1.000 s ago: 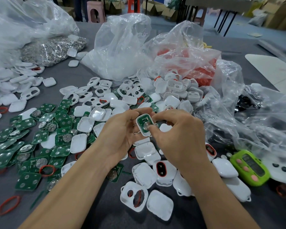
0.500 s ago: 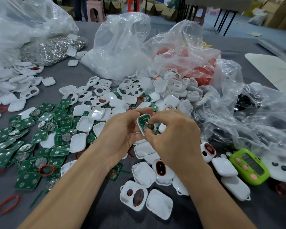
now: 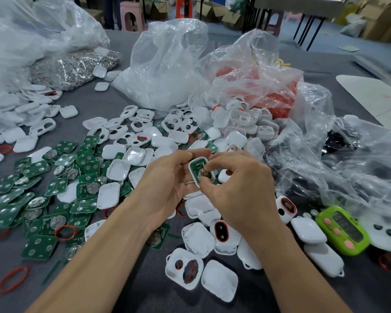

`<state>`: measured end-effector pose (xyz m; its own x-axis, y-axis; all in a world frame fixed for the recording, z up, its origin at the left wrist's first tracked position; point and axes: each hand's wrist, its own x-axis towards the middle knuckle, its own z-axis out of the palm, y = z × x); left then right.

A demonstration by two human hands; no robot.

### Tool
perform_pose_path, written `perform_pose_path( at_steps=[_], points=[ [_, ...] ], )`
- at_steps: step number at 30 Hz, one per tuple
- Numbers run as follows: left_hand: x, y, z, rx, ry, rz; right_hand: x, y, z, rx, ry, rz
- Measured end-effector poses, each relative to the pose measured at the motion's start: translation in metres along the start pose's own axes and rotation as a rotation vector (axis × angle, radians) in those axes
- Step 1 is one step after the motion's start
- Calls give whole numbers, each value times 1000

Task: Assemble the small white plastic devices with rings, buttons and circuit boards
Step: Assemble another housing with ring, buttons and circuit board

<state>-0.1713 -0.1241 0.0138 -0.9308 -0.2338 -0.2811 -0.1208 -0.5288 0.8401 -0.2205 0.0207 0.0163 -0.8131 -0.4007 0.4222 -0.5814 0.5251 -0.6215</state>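
We take this to be the board-seating step: the left hand (image 3: 167, 186) curls its fingers round a white shell (image 3: 192, 171), held above the grey table (image 3: 145, 297) near the middle of the view with its open side toward us, and a green circuit board (image 3: 198, 167) lies inside it. The right hand (image 3: 242, 190) meets it from three o'clock with fingers curled, thumb and forefinger pinching at the lower end of the board where a round metal cell (image 3: 204, 173) shows; whether the board is fully down in the shell we cannot tell, since the fingers cover that end. So both hands are closed on the one piece, the left carrying it, the right working on it. At nine o'clock of the hands lies the heap of loose circuit boards (image 3: 54, 190), at twelve o'clock the heap of white shells (image 3: 235, 132), and at six o'clock a front shell (image 3: 174, 260) with two openings beside a plain white cover (image 3: 219, 279); red rings (image 3: 11, 279) lie scattered at eight o'clock. The next move, as we judge it, calls for pressing the board flat until it sits square within the rim, then freeing the right hand to fetch a cover from six o'clock and snapping it on, the left holding the shell level so the board does not tip out.
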Motion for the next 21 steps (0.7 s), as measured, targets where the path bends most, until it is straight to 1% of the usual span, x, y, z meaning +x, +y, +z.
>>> perform_pose_path(
  at_steps=[7,12,21],
  points=[
    [0,0,-1,16,-1,9,-1,-1,0,-14,26,-3],
    [-2,2,1,-1,-2,10,1,1,0,67,34,29],
    [-2,1,1,-14,-15,-2,-1,-2,-1,9,10,5]
  ],
)
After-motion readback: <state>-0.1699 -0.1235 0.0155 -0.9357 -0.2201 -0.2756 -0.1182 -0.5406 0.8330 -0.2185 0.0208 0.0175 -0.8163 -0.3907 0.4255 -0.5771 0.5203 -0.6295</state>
